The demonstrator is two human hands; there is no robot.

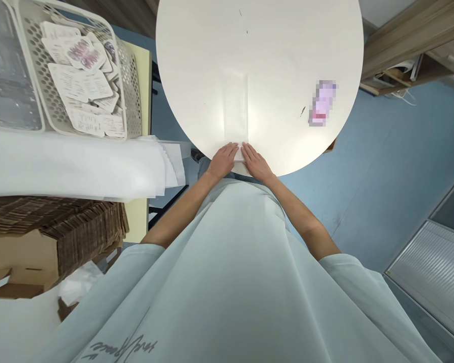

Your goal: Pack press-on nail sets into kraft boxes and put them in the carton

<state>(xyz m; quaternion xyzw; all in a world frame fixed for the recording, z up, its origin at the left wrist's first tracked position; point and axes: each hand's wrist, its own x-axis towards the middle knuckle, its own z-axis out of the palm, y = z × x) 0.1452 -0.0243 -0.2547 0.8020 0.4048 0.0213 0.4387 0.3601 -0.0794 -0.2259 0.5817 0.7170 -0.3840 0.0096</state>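
Note:
A long strip of thin translucent white sheet (pixel 236 108) lies on the round white table (pixel 196 55), running away from me. Its near end, by the table's front edge, looks folded over into a small whitish bundle (pixel 239 155). Whether anything is wrapped inside cannot be made out. My left hand (pixel 224 159) grips the left side of this folded end, fingers together and pointing forward. From the right side my right hand (pixel 255 160) holds it in the same way. The fingertips of both hands almost meet over the fold, and the thumbs are mostly hidden.
On the table's right lies a blurred purple-pink object (pixel 323 103). A side table at left carries a perforated basket (pixel 132 85) of printed cards, a bin of clear plastic pieces (pixel 7 75), stacked white sheets (pixel 75 164) and flattened cardboard boxes (pixel 87 232). Wooden shelving (pixel 408 45) stands at right.

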